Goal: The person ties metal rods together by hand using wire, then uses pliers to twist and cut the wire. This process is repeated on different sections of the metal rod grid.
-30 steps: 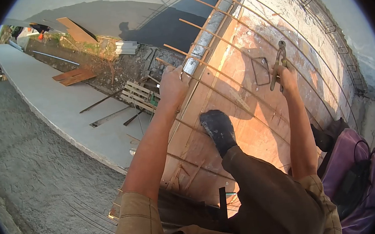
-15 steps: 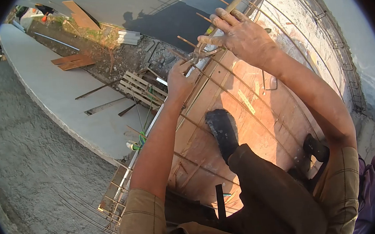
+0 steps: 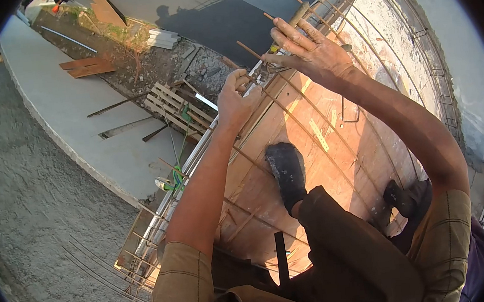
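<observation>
- While my left hand (image 3: 236,101) is closed around a rebar (image 3: 257,57) at the far edge of the plywood formwork (image 3: 285,118), my right hand (image 3: 309,50) works the pliers (image 3: 272,63) at that crossing, fingers half spread.
- I judge tying is under way: bars are laid, ties elsewhere too small to tell.
- I count two hands, one pliers, two dark shoes (image 3: 286,170), one loose stirrup (image 3: 349,109).
</observation>
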Available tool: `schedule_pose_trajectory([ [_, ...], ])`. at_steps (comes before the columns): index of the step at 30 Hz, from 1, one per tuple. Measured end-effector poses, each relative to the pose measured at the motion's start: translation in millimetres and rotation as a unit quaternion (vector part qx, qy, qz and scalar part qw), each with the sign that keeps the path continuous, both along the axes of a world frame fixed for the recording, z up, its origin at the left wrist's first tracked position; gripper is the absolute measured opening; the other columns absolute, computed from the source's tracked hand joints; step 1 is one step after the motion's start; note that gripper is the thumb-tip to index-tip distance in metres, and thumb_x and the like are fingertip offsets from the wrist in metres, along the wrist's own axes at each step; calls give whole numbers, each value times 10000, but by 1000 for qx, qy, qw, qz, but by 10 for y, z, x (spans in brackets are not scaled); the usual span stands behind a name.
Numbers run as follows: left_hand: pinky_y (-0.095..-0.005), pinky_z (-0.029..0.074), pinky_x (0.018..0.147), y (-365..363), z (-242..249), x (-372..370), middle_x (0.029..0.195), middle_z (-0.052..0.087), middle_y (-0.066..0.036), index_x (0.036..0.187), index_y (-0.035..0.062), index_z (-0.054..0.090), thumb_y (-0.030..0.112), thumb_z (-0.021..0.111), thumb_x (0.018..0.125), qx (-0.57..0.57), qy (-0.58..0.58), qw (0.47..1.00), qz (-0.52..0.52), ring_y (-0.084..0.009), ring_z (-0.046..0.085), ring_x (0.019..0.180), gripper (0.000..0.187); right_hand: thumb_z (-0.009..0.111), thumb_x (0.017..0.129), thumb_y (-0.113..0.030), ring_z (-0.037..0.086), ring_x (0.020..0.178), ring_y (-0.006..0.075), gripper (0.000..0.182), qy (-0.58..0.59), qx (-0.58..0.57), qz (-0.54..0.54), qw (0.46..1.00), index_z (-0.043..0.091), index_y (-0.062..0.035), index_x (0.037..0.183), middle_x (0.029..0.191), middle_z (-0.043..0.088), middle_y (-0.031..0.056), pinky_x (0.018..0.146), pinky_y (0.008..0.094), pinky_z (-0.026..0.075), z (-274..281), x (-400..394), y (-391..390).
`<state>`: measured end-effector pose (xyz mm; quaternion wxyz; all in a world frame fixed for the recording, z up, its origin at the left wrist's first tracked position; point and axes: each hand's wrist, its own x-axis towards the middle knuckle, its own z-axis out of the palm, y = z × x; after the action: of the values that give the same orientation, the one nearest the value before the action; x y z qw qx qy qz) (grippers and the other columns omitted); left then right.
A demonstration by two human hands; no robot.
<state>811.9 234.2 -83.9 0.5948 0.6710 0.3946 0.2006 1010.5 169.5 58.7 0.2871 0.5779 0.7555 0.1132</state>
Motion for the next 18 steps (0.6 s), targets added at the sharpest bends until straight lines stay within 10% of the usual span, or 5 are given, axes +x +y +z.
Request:
schedule_pose_trajectory([
  [7,-319,503,857,4,31,-13,1135,681,-152,1318,-8,505,205,770,821,-35,10,999,-14,-154,618,958,602,583,927,-190,120,1507,229,706,44,3,33,998,265,-387,1526,1568,281,16,1260,442,122,-155,9,-47],
  [13,-305,504,811,21,-21,-28,1097,684,-153,1308,6,520,243,722,866,-77,-35,996,20,-146,624,931,541,571,937,-189,336,1389,248,580,18,-6,12,1000,422,-346,1475,1430,438,60,1066,378,377,-49,-33,-13],
  [18,-291,514,759,405,-181,217,946,702,-120,1239,-30,550,214,634,950,-160,-50,982,81,-143,637,826,387,574,938,-213,403,1314,236,533,-13,6,40,999,470,-307,1452,1324,499,61,971,340,389,-37,-34,-105],
])
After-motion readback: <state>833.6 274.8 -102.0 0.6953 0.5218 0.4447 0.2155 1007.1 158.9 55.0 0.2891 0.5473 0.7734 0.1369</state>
